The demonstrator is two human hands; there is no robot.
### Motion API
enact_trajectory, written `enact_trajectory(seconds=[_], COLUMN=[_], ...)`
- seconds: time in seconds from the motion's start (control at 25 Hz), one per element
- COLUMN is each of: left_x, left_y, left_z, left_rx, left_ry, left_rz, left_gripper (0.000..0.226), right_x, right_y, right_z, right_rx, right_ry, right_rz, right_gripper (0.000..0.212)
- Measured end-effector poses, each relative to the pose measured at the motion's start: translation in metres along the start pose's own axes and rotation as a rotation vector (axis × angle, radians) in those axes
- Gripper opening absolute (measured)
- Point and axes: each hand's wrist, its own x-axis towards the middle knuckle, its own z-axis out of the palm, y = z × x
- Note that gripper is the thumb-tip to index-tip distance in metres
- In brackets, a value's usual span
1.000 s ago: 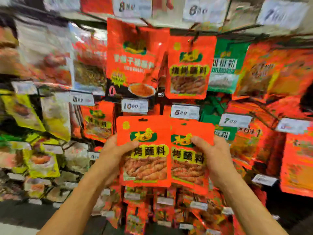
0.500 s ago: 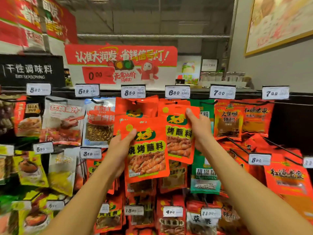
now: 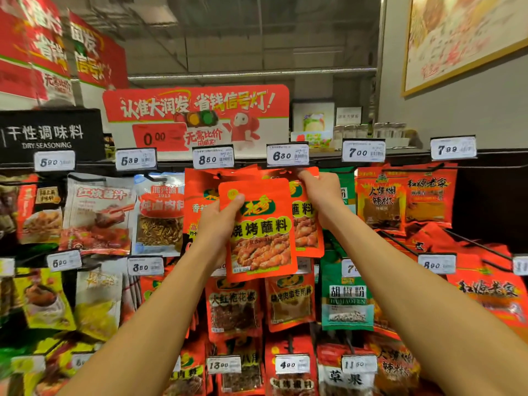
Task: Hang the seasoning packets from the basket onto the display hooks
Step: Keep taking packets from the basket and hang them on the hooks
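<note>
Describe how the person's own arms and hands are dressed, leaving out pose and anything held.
Both forearms are bare, with no sleeves in view. The left hand and right hand wear no gloves; no rings, watch or bracelets are visible on fingers or wrists.

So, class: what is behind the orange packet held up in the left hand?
Behind the orange packet in the left hand hangs a matching packet, gripped at its top by the right hand. More orange packets show at its left. Their middles and any hook are covered.

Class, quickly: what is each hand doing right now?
Left hand: grips the front orange packet.
Right hand: pinches the top of the rear orange packet.
</note>
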Motion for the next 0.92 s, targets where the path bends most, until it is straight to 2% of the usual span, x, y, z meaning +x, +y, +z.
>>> enact_trajectory(seconds=[0.2,0.4,0.56,0.64,0.72,0.92], left_x=[0.012,0.016,0.023,0.029,0.034,0.04], left_y=[-0.001,-0.003,0.006,0.01,0.012,0.017], left_z=[0.01,0.036,0.059,0.068,0.075,0.086], left_rx=[0.003,0.031,0.076,0.116,0.119,0.05], left_ry=[0.008,0.031,0.045,0.074,0.097,0.189], left_rz=[0.041,0.065,0.048,0.032,0.022,-0.058], left_gripper=[0.011,0.021,0.021,0.023,0.017,0.012], right_x=[0.004,0.004,0.001,0.002,0.004,0.011], right_y=[0.002,0.007,0.013,0.013,0.011,0.002], right_z=[-0.003,-0.01,-0.02,-0.021,-0.018,-0.012], right_rx=[-0.047,-0.157,0.077,-0.005,-0.141,-0.301], right_ry=[0.013,-0.016,-0.05,-0.054,-0.034,0.043], right_rz=[-0.01,0.058,0.157,0.057,-0.027,-0.062], right_gripper=[0.033,0.056,0.047,0.046,0.046,0.05])
